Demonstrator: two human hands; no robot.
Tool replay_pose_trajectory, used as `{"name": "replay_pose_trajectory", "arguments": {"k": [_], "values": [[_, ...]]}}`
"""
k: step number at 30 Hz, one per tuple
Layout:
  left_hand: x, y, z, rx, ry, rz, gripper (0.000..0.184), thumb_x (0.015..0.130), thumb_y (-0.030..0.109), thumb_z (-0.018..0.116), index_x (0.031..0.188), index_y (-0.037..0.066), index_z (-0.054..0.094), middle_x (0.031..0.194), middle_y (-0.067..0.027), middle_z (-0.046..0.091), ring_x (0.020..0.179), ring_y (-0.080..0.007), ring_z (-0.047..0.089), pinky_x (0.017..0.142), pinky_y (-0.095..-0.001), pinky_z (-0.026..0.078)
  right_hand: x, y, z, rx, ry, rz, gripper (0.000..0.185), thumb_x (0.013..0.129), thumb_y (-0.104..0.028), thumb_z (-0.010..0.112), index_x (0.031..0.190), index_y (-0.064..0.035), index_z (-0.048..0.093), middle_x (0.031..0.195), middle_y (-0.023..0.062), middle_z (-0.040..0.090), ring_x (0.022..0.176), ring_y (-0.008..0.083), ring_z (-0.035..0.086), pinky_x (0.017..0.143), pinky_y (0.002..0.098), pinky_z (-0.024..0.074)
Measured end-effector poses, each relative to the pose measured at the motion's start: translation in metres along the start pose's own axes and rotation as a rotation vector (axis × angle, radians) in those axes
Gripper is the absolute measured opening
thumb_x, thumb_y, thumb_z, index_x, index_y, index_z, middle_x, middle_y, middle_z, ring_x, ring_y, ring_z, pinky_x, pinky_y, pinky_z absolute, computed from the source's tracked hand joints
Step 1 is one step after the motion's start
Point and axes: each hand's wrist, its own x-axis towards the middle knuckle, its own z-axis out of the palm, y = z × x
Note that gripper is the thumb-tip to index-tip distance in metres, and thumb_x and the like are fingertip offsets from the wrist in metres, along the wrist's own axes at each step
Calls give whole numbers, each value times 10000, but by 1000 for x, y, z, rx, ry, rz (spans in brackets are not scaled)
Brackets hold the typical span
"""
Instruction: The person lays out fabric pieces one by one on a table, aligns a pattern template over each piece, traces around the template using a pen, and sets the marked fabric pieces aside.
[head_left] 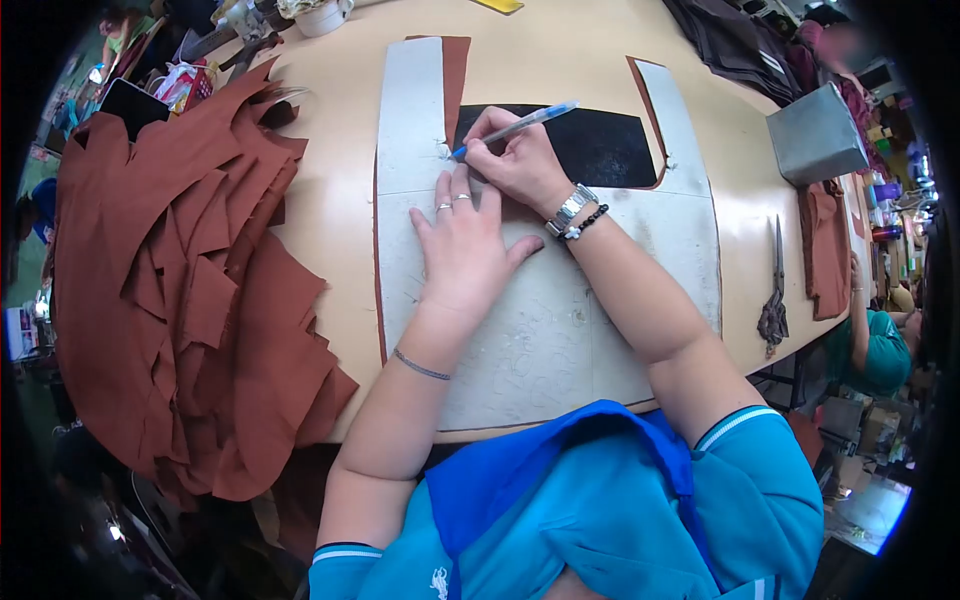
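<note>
My right hand (pixel 518 165) is closed around a pen (pixel 530 120) with a blue tip and a blue end. The pen's tip points down at the inner edge of a pale grey pattern template (pixel 540 330), near its left upright strip. My left hand (pixel 463 235) lies flat on the template just below the pen, fingers spread. Under the template is reddish-brown fabric (pixel 455 75), showing along its left side and at both upper strips. A black piece (pixel 605 145) lies in the gap between the strips, partly hidden by my right hand.
A big heap of reddish-brown fabric pieces (pixel 190 300) hangs over the table's left edge. On the right lie scissors (pixel 774 290), a grey metal block (pixel 818 133) and folded brown fabric (pixel 825 250). Dark fabric (pixel 725 50) is stacked at the back right. Another person's teal sleeve (pixel 880 350) shows at far right.
</note>
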Motion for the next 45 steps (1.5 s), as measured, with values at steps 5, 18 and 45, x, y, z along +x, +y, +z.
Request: {"name": "replay_pose_trajectory", "arguments": {"k": [5, 18, 45], "values": [[-2, 0, -1, 9, -36, -21, 912, 768, 528, 727, 1412, 2, 352, 1464, -227, 356, 1381, -378, 326, 1003, -669, 334, -1, -8, -2, -94, -48, 39, 118, 832, -113, 631, 822, 4, 619, 732, 32, 660, 664, 63, 591, 578, 235, 483], [-3, 6, -5, -2, -43, -6, 640, 805, 460, 727, 1276, 87, 506, 1455, -218, 368, 1401, -346, 309, 1031, -649, 321, -40, 12, -96, 117, 273, 4, 148, 883, -128, 658, 971, -10, 681, 821, 48, 703, 723, 94, 652, 681, 237, 539], [-6, 8, -10, -36, -51, 18, 611, 831, 438, 710, 1275, 75, 498, 1459, -238, 356, 1401, -378, 296, 1041, -660, 300, -109, 54, -214, -119, 499, 183, 85, 885, -103, 622, 877, -18, 623, 770, 12, 634, 675, 40, 549, 615, 206, 459]]}}
